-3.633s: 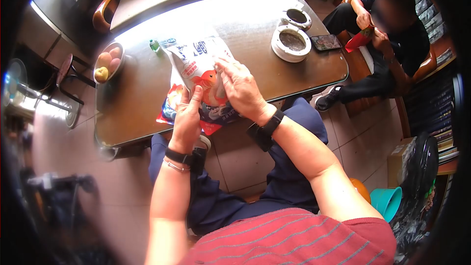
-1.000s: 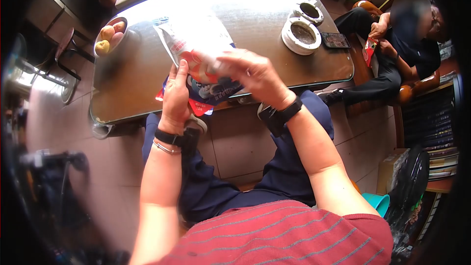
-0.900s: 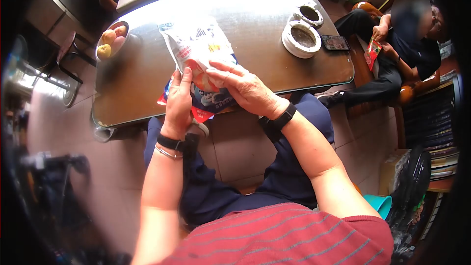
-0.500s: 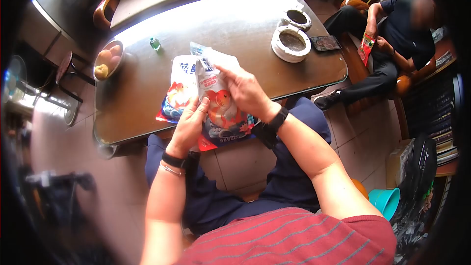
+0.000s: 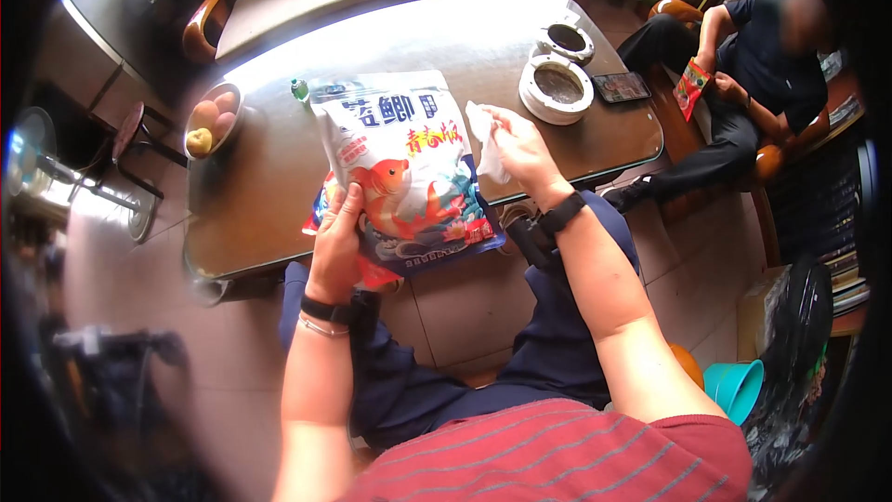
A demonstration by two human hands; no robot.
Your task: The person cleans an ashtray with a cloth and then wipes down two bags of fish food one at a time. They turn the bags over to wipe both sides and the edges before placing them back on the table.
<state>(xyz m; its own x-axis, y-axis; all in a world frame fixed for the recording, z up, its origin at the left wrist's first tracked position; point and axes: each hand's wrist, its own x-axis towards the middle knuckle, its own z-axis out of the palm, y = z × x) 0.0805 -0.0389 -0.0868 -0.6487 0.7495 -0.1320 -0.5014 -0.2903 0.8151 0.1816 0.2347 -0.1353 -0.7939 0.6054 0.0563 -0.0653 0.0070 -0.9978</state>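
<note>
My left hand [image 5: 336, 240] grips a printed plastic bag [image 5: 418, 191] by its lower left edge, thumb on the front. The bag is white and blue with an orange goldfish and Chinese lettering, and it is tilted towards me above the table's near edge. To its right, my right hand [image 5: 525, 156] pinches a crumpled white tissue [image 5: 485, 144], apart from the lettered front. Behind the held bag, a second bag [image 5: 319, 207] lies on the table, mostly hidden.
The brown table [image 5: 251, 223] bears a fruit bowl [image 5: 238, 125], a small green bottle [image 5: 299, 90], a white round container [image 5: 556, 88] with its lid open and a phone [image 5: 621, 86]. At right a seated person [image 5: 767, 65] holds a red packet [image 5: 690, 88]. A teal bucket [image 5: 734, 389] stands lower right.
My right hand has moved off the bag to the right, with the white tissue now showing in its fingers. The held bag has turned to show its front more fully.
</note>
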